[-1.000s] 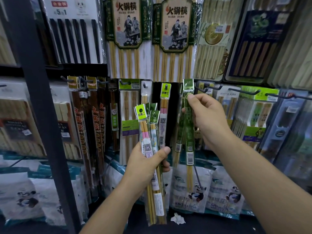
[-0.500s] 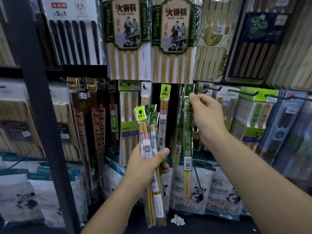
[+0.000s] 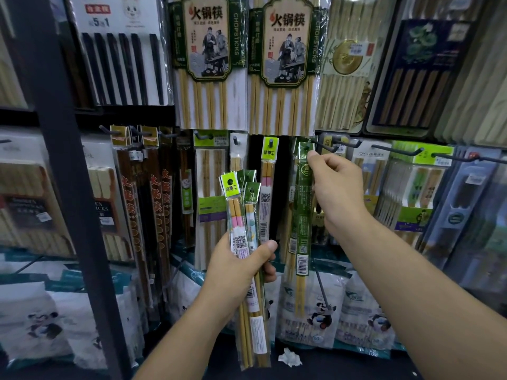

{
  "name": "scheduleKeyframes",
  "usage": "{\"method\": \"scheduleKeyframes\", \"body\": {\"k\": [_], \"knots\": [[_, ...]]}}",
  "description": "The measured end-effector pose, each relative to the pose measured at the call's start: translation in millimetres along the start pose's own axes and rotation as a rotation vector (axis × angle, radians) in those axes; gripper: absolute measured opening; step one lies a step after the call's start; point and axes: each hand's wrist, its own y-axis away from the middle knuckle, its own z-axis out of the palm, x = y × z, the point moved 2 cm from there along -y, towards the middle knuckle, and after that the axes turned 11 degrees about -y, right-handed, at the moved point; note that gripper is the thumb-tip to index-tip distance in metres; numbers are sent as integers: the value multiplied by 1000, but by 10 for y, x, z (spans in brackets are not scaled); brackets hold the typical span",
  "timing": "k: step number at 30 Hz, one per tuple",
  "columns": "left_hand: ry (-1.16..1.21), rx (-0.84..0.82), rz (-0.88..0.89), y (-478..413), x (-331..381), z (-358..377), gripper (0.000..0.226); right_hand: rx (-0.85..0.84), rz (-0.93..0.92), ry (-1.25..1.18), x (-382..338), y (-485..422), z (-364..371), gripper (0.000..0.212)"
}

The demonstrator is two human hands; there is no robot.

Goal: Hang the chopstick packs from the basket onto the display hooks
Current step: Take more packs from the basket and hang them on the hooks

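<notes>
My right grip (image 3: pixel 336 187) pinches the top of a green chopstick pack (image 3: pixel 300 215) at a display hook (image 3: pixel 325 146) right of centre, the pack hanging straight down. My left grip (image 3: pixel 236 267) is curled round a bundle of packs (image 3: pixel 241 204) at lower centre.

I see a dark display rack (image 3: pixel 68 187) carrying metal hooks (image 3: pixel 397 151). Large hot-pot chopstick packs (image 3: pixel 208 64) hang along the top row, with slimmer ones below (a pink-banded pack (image 3: pixel 267 187) among them). On the bottom shelf (image 3: pixel 343 368) stand panda-printed bags (image 3: pixel 315 311), and a crumpled white scrap (image 3: pixel 289 357) lies in front.
</notes>
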Motion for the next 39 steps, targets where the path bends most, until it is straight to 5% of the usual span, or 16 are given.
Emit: {"method": "scheduleKeyframes", "body": {"k": [12, 18, 24, 39], "knots": [[-57, 8, 22, -23, -37, -35, 36, 71, -73, 190, 134, 163, -67, 22], [-101, -11, 52, -74, 15, 7, 34, -351, -5, 135, 72, 523, 95, 19], [-131, -21, 155, -94, 147, 80, 30, -397, 33, 103, 88, 579, 136, 10], [-205, 7, 42, -41, 10, 8, 78, -18, 39, -41, -103, 119, -13, 37]]}}
